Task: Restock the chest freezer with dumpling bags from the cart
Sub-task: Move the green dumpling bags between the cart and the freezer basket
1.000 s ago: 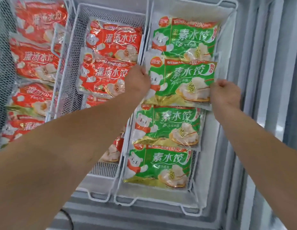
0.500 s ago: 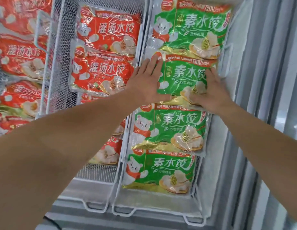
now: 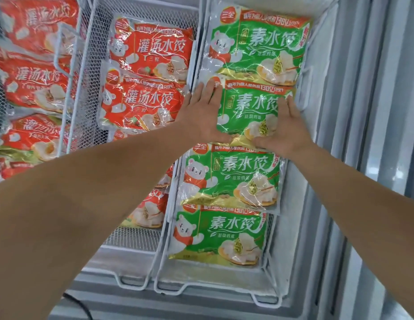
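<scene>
A green dumpling bag (image 3: 250, 112) lies second from the far end in the right wire basket (image 3: 268, 294) of the chest freezer. My left hand (image 3: 201, 114) rests flat on the bag's left edge, fingers spread. My right hand (image 3: 284, 128) lies flat on its right side, thumb along the bottom edge. Neither hand grips the bag. Another green bag (image 3: 259, 42) sits beyond it, and two more green bags (image 3: 231, 179) (image 3: 220, 236) overlap below it, nearer me. The cart is out of view.
The middle wire basket (image 3: 132, 282) holds red dumpling bags (image 3: 153, 49), with bare mesh at its near end. A left basket (image 3: 62, 72) holds more red bags. The freezer's grey rim and sliding-lid rails (image 3: 363, 158) run along the right.
A second ago both hands held the green bag by its side edges; they set it down and now lie flat on top of it. The view has shifted slightly.
</scene>
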Available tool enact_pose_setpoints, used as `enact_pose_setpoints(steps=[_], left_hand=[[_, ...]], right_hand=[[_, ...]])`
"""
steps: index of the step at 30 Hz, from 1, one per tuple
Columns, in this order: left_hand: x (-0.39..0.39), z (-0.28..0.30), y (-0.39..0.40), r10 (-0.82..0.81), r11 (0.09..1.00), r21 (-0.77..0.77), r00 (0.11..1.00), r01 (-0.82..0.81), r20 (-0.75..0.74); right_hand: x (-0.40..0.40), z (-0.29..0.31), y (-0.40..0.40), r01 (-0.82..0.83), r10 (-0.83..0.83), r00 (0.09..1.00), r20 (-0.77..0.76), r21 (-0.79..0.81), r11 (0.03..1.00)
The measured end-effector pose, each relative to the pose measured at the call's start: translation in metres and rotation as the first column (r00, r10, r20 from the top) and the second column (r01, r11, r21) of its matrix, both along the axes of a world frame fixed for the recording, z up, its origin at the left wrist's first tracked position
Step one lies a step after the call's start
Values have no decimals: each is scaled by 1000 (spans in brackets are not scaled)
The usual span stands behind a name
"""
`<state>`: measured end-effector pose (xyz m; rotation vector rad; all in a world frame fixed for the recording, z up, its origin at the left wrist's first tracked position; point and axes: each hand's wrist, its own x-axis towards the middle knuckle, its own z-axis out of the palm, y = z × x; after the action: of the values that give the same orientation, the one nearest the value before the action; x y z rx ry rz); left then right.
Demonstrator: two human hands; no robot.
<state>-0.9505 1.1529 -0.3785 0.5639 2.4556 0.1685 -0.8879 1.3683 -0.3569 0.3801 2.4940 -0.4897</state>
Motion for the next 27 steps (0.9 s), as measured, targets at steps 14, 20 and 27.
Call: enact_pose_setpoints(steps=[14, 20, 27], left_hand=[[136, 95, -45, 320, 935, 196, 940, -294, -117], [234, 126, -76, 526, 847, 202, 832, -493, -176], [352, 158, -143, 769, 638, 201, 602, -744, -213]], right_hand=[[125, 80, -34, -235, 218, 958, -185, -77, 969], [180, 104, -63, -422, 402, 890, -214, -58, 905], [231, 136, -148, -650, 588, 731, -345, -92, 754]])
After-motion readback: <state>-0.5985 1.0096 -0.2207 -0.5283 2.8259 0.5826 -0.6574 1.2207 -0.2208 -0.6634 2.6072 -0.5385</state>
